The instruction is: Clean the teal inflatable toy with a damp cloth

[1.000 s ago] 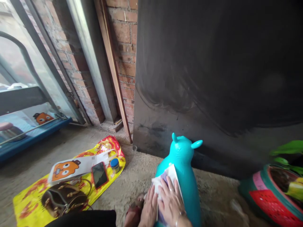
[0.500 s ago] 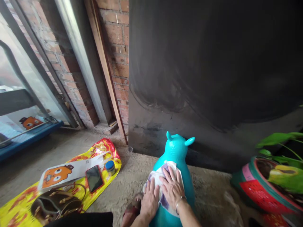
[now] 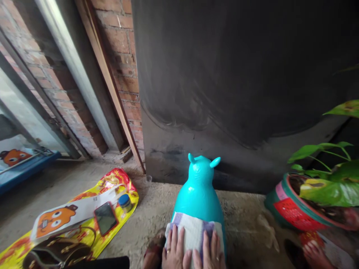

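Note:
A turquoise inflatable toy animal (image 3: 198,196) with two small ears stands on the floor before me, its head toward the dark board. Across its back lies a white cloth (image 3: 193,228) with purple stripes. My left hand (image 3: 176,251) rests flat on the left part of this cloth, fingers extended, a ring on one finger. Beside it my right hand (image 3: 209,252) presses flat on the right part, also wearing a ring. The thumbs are close together, and both wrists fall below the picture's edge.
On a yellow plastic sheet (image 3: 117,224) at left lie a phone (image 3: 106,218), a blue-lidded jar (image 3: 125,203), a white bag with an orange cartoon (image 3: 54,220) and a brown handbag (image 3: 57,252). A potted plant (image 3: 280,205) stands right. Another person's foot (image 3: 315,254) shows lower right.
Both hands have drawn back toward me along the toy's back with the cloth, which now lies flatter and squarer. More of the turquoise back shows, and the view has shifted slightly right.

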A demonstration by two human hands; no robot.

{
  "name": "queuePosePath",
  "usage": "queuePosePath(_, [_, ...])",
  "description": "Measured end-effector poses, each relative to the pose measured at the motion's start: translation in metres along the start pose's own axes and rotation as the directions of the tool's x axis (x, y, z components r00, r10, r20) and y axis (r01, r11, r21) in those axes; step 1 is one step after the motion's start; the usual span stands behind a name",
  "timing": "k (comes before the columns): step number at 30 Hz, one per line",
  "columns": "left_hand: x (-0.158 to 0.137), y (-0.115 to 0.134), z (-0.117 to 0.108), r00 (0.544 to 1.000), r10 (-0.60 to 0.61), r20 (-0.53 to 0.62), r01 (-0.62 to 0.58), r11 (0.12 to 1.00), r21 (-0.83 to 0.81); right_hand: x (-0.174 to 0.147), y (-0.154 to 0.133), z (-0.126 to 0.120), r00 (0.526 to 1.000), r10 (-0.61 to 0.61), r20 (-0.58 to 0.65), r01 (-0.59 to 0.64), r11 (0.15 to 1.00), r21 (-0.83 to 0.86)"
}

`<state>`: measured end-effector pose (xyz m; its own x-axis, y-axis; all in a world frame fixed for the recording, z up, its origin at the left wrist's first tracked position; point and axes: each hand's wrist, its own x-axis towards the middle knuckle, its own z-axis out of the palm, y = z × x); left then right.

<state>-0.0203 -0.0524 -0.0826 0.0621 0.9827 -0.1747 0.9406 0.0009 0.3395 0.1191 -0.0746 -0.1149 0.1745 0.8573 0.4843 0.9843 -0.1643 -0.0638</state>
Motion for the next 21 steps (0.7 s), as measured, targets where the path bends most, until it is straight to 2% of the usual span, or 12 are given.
queuePosePath(2, [0.014,0.011,-0.026,0.998,0.012,0.062,-0.010,1.000,-0.023,0.042,-0.014,-0.004,0.987,0.124,0.099,-0.123,0.992,-0.022])
queuePosePath(5, [0.039,0.030,-0.055,0.993,0.039,0.115,-0.031,0.997,-0.071,0.109,-0.026,-0.010,0.931,0.164,0.327,-0.174,0.985,0.004])
queuePosePath(7, [0.050,0.039,-0.065,0.990,0.007,0.144,0.004,0.997,-0.073,0.136,-0.026,-0.013,0.913,0.166,0.372,-0.186,0.982,0.019])
queuePosePath(8, [0.052,0.042,-0.067,0.989,-0.006,0.150,0.016,0.998,-0.067,0.140,-0.024,-0.013,0.913,0.163,0.374,-0.185,0.982,0.026])
queuePosePath(10, [0.047,0.042,-0.065,0.989,-0.015,0.148,0.020,0.999,-0.036,0.126,-0.020,-0.013,0.922,0.162,0.353,-0.185,0.982,0.035])
queuePosePath(13, [0.024,0.034,-0.055,0.986,0.027,0.167,-0.033,0.999,0.033,0.066,-0.014,-0.006,0.941,0.200,0.274,-0.221,0.974,0.049])
queuePosePath(15, [0.009,0.028,-0.049,0.979,0.058,0.195,-0.073,0.995,0.068,0.024,-0.011,-0.001,0.942,0.266,0.207,-0.283,0.957,0.059])
queuePosePath(17, [0.001,0.026,-0.047,0.975,0.074,0.210,-0.093,0.992,0.082,0.002,-0.009,0.000,0.929,0.324,0.179,-0.340,0.938,0.069])
queuePosePath(19, [0.004,0.027,-0.047,0.976,0.089,0.197,-0.105,0.991,0.076,0.009,-0.006,-0.002,0.917,0.335,0.218,-0.360,0.929,0.083])
queuePosePath(21, [0.017,0.033,-0.050,0.979,0.109,0.171,-0.121,0.991,0.058,0.042,0.000,-0.002,0.907,0.291,0.303,-0.341,0.932,0.124])
